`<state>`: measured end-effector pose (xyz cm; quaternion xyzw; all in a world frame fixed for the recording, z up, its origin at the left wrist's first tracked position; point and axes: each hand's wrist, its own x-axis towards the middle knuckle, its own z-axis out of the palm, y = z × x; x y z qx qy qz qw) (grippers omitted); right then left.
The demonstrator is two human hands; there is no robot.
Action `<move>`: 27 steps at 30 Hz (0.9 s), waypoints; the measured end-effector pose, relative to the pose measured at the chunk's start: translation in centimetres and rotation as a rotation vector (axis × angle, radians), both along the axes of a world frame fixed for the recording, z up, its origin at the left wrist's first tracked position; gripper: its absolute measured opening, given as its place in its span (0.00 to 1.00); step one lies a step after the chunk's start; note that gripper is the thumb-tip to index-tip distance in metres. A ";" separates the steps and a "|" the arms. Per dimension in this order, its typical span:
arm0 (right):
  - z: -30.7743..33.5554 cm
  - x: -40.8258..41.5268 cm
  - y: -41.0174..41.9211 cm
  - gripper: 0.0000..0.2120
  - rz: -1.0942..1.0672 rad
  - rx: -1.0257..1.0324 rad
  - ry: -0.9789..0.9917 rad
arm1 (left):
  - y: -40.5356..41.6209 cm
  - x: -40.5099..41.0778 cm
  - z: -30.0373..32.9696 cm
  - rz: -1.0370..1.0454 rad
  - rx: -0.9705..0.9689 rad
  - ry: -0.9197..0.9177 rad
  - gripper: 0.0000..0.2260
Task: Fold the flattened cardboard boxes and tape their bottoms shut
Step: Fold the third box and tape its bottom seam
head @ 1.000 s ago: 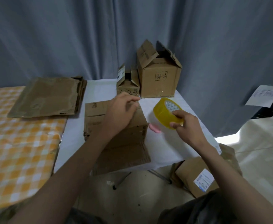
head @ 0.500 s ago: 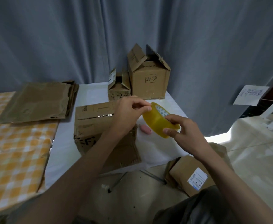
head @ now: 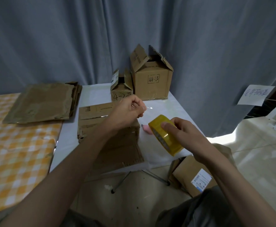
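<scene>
A person seated at a small white table (head: 99, 94) prepares to seal a cardboard box: the right hand (head: 185, 136) curls around a yellow tape roll (head: 164, 133), thumb on its outer face, while the left hand (head: 127, 112) pinches what looks like the free end of clear tape between thumb and fingertips, a faint glinting strip running toward the roll; the strip itself is barely visible. Beneath the left forearm lies the box in hand (head: 107, 133), folded with its flaps closed and facing up, one flap hanging over the table's near edge, apparently not yet taped. At twelve o'clock from it stand two assembled boxes, a small box (head: 121, 90) marked in pen and, touching it at its three o'clock side, a larger box (head: 152, 79), both with top flaps open; these appear finished. At ten o'clock, across the seam onto an orange checked cloth (head: 19, 153), a stack of flattened boxes (head: 42, 100) waits, so much of the job seems to remain. A pink object (head: 146, 128), partly hidden, lies just beside the roll. Another box with a shipping label (head: 193, 176) sits on the floor at four o'clock.
</scene>
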<state>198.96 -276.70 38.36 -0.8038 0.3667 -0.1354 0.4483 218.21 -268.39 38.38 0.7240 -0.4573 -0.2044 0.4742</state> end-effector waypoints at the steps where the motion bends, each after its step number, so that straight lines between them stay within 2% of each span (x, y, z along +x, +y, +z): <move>1: -0.1 0.0 0.3 0.18 -0.005 0.042 -0.002 | 0.0 0.2 -0.1 -0.004 -0.007 0.045 0.05; 5: -0.1 0.4 1.9 0.11 0.009 0.250 -0.096 | -0.2 1.5 0.1 0.027 -0.018 0.160 0.02; 10: -0.5 0.4 2.7 0.06 -0.045 0.363 -0.255 | -0.6 3.6 0.7 0.006 0.020 0.207 0.02; 13: -0.5 0.2 3.2 0.07 -0.047 0.323 -0.282 | -1.3 4.6 1.1 -0.019 0.034 0.143 0.02; 15: -0.7 0.2 3.5 0.04 -0.033 0.281 -0.231 | -2.2 5.8 1.5 0.032 0.015 0.068 0.03; 17: -1.2 0.1 3.9 0.07 -0.024 0.291 -0.215 | -3.0 7.6 1.6 0.107 -0.008 0.022 0.05; 23: -1.2 0.4 4.5 0.03 -0.006 0.323 -0.267 | -6.0 10.0 0.3 0.126 -0.005 -0.174 0.07; 27: -1.6 1.4 4.6 0.11 -0.016 0.329 -0.257 | -7.4 11.0 -0.8 0.122 0.005 -0.224 0.06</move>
